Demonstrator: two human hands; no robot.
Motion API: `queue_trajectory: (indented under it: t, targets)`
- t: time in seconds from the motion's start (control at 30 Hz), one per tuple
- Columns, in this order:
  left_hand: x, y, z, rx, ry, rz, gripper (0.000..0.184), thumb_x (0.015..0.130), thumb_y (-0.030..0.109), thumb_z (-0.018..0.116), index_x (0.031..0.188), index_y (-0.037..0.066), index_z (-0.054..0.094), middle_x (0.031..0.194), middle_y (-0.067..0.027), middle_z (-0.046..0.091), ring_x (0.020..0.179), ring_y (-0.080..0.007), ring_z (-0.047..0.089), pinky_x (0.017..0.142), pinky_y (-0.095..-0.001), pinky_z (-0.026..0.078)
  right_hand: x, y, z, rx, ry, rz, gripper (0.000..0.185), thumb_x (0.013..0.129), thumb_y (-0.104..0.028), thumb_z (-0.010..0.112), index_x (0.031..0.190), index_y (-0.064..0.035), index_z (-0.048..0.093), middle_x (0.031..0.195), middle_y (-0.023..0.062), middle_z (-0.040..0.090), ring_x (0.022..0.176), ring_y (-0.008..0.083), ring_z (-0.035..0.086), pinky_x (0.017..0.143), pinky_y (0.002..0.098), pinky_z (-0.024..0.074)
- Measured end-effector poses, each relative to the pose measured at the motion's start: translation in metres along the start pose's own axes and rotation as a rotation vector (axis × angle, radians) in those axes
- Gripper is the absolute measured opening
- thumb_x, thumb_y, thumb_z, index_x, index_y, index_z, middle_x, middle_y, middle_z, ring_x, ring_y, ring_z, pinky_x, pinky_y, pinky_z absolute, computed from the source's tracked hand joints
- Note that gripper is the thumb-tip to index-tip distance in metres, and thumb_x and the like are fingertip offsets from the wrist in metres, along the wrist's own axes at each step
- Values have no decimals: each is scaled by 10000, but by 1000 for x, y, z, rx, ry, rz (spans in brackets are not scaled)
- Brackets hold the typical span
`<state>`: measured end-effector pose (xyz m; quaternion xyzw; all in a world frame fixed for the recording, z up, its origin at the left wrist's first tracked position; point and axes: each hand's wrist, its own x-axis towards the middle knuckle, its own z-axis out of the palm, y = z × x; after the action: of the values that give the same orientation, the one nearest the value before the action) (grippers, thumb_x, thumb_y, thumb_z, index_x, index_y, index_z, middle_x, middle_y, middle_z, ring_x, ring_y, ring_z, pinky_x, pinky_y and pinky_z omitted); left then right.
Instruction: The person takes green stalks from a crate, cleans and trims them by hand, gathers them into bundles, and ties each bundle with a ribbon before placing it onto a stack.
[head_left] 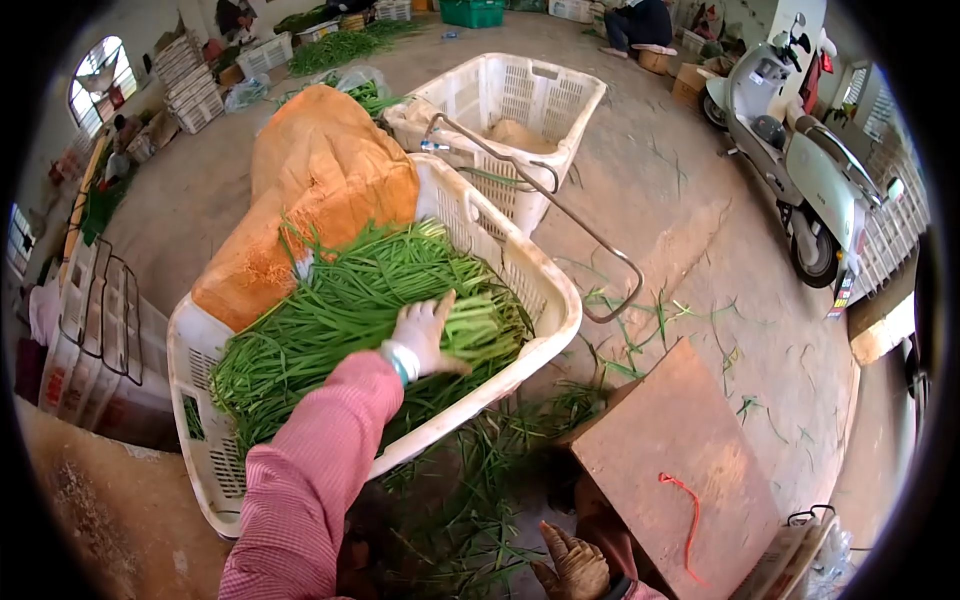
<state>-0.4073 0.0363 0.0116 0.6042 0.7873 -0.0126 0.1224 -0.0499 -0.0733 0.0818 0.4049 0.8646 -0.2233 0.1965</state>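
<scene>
A white plastic crate (552, 345) holds a heap of long green chives (340, 290). My left hand (420, 335), in a pale glove below a pink sleeve, reaches over the crate's near side. Its thumb and a finger lie around a bunch of paler chive stalks (480, 325), which is slightly blurred. At the bottom of the view is my right hand (575, 565), in a brown, stained glove. Its fingers are apart and nothing shows in them. It is nearest to a wooden board (670, 450) with a red string (690, 515) on top.
An orange sack (320, 160) covers the crate's far left part. Behind stands a second white crate (560, 110), with a bent metal rod (600, 240) reaching out from it. Loose leaves litter the floor. A scooter (800, 180) is at right; people and stacked crates (188, 85) are farther back.
</scene>
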Motion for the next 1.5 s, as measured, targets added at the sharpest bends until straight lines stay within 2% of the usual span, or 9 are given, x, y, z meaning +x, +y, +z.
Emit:
queue_trajectory:
  t: [0.07,0.3,0.53,0.87,0.97,1.03,1.1,1.23,1.5]
  targets:
    - [-26,11,29,223,220,132,1174,512,654,643,1348,45,87,1165,-175,388,1088,-306,366,969,-424,222,4,6,17,56,406,-296,613,757,-305,523,1281,-64,316,1026,160,550,735,298,555,678,408,439]
    - [-3,8,5,141,25,-23,985,572,452,685,1333,72,187,1113,-158,482,1012,-283,477,871,-378,355,7,3,29,-1,174,-349,583,748,-289,534,1256,-66,353,1086,145,525,716,283,551,653,416,433]
    - [-21,-78,4,-858,353,-23,747,538,248,776,1181,70,441,992,-108,588,886,-210,563,841,-291,423,33,-4,-9,557,397,-437,695,652,-159,697,1235,-3,354,1171,194,464,1046,328,476,895,362,376]
    - [-122,-74,-34,-1058,404,101,762,564,238,779,1193,29,403,1086,-80,540,991,-165,513,899,-282,379,185,-126,-99,848,474,-749,1099,578,-194,789,1340,-2,22,1363,196,189,1261,224,199,1011,314,216]
    - [-139,-59,-31,-1304,411,238,669,666,133,715,1223,25,361,1159,-62,487,1039,-147,475,931,-296,355,212,-191,-74,1518,151,-1075,1119,546,-47,793,1367,-144,39,1317,84,286,1156,173,334,940,291,327]
    - [-151,-58,-29,-2291,219,258,407,803,164,541,1172,63,401,1082,-57,497,973,-177,500,881,-316,403,198,-216,-74,1474,128,-1027,1041,559,-34,782,1354,-130,117,1286,80,320,1130,158,361,923,282,343]
    - [-170,-64,-32,-777,409,17,521,737,258,599,1169,57,389,1089,-104,496,1010,-211,489,871,-354,397,198,-237,-61,1616,112,-926,633,618,33,716,1180,-47,436,1108,75,492,977,113,484,818,246,420]
    - [-214,-58,-52,-198,390,-164,835,591,426,685,1235,35,324,1180,-179,430,1132,-283,396,960,-421,284,171,-257,-62,1227,557,-796,160,680,-2,647,812,9,557,769,55,601,660,120,541,622,228,463]
    - [-405,-111,-189,-1137,1191,-66,934,608,190,729,1350,113,166,1369,-164,217,1265,-255,212,1015,-357,217,-31,-237,-243,1345,1214,-1283,111,756,-108,632,840,-62,575,783,17,591,686,91,552,599,214,449]
